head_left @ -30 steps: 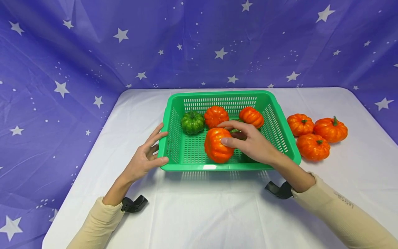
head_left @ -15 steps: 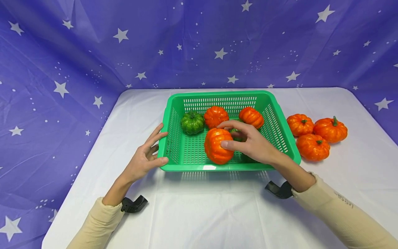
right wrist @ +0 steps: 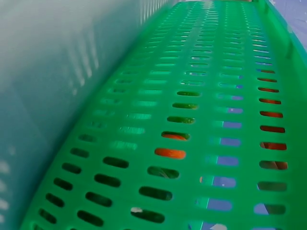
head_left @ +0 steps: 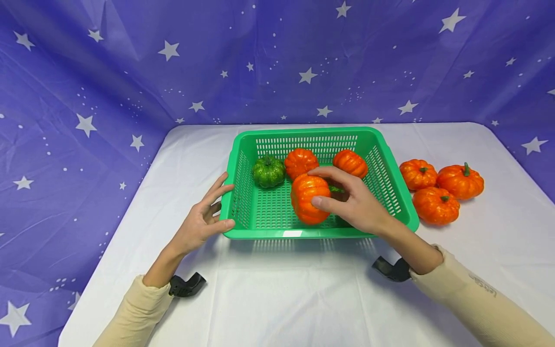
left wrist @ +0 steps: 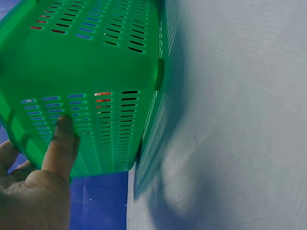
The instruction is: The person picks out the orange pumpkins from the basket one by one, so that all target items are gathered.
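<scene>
Holding six orange pumpkins [head_left: 310,205], two green [head_left: 269,171].

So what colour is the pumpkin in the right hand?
Orange pumpkin, gripped by the right hand; clearest in the head view.

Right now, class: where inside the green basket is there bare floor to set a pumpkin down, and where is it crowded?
Inside the basket, bare floor lies at the near left, between the left wall by the left hand, the green pumpkin and the orange pumpkin in the right hand. The back row and right half are crowded with pumpkins and that hand.
</scene>
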### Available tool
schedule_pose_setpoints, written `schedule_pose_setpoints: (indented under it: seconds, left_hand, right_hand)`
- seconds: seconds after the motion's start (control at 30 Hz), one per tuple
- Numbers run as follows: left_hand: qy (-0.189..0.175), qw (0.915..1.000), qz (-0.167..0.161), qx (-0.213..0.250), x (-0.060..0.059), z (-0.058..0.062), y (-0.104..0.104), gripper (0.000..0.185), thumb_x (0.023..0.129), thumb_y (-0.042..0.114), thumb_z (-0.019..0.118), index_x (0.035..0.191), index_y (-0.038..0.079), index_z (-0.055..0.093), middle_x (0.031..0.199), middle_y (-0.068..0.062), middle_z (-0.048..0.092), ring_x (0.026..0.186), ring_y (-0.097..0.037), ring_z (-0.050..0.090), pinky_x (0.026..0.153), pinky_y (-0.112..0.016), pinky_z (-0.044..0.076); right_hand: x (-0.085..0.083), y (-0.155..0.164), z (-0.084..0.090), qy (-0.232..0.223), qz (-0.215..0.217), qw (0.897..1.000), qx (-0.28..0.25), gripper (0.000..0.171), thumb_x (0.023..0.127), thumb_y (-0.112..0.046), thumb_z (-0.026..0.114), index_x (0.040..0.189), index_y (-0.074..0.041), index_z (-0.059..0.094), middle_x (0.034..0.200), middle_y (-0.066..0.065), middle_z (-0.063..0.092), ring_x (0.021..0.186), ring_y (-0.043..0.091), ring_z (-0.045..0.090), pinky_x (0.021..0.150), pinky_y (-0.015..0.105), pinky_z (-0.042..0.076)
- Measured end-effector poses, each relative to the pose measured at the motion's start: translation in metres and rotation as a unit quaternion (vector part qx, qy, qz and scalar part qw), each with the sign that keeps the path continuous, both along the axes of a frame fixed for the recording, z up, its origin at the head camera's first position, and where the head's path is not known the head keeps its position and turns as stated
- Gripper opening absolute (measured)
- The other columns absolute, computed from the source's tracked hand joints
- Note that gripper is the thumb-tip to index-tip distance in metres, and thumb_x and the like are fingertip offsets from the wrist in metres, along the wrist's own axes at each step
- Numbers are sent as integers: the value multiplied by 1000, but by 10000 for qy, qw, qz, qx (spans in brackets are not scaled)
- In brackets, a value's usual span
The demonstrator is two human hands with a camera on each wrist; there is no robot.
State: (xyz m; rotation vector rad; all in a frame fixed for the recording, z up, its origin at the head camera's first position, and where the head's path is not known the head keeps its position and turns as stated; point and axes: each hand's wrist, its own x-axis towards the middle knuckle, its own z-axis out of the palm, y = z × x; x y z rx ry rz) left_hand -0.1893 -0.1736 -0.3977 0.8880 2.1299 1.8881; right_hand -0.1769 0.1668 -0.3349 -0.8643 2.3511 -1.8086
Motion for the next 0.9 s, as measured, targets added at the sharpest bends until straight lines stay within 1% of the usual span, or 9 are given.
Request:
schedule_pose_setpoints:
  seconds: [0.13,0.4,0.47,0.57,0.67,0.73,0.9]
  left_hand:
    - [17,10000,11,-23,0,0,0,67,83,-3,62,142,5,31,153,4,2,134,-31,15,101,-49,26]
    - [26,10000,7,-39,-1,-1,0,68,83,-3,62,142,5,31,153,4,2,134,-32,16,100,-39,32]
    - [24,10000,11,-39,-1,-1,0,68,83,-3,62,142,5,31,153,4,3,134,-32,17,100,-40,31]
    - [23,10000,5,-29,-1,0,0,68,83,-3,62,142,6,31,153,4,3,134,-31,16,101,-45,28]
    - [29,10000,5,-30,-1,0,0,68,83,-2,63,142,5,31,153,3,3,134,-31,17,100,-48,27]
    - [29,10000,-4,-31,-1,-1,0,68,83,-3,62,142,6,31,153,3,2,134,-31,16,101,-46,27]
    - [-65,9999,-53,85,-1,-1,0,68,82,-4,62,142,3,30,153,3,2,133,-34,16,99,-34,34]
  right_hand:
    - [1,3,0,52,-161,9998,83,41,86,-13,61,127,-12,52,119,2,53,98,20,55,84,38,48]
    - [4,10,4,16,-417,9991,41,44,83,-9,66,125,-13,54,117,3,54,98,22,54,81,36,50]
    - [5,12,5,51,-505,9987,79,47,81,-9,68,126,-13,53,119,1,53,100,21,53,83,37,49]
    - [6,15,6,90,-648,9977,146,53,79,-8,71,128,-15,52,121,-1,52,103,19,52,86,37,47]
    - [6,17,8,76,-678,9976,138,57,78,-7,72,129,-15,49,121,0,51,104,19,52,87,37,46]
    - [7,18,9,55,-677,9976,125,57,77,-6,73,129,-16,49,120,1,51,103,20,53,87,36,46]
    - [8,20,12,72,-710,9971,247,55,78,-7,72,128,-17,50,116,1,53,102,19,54,87,34,46]
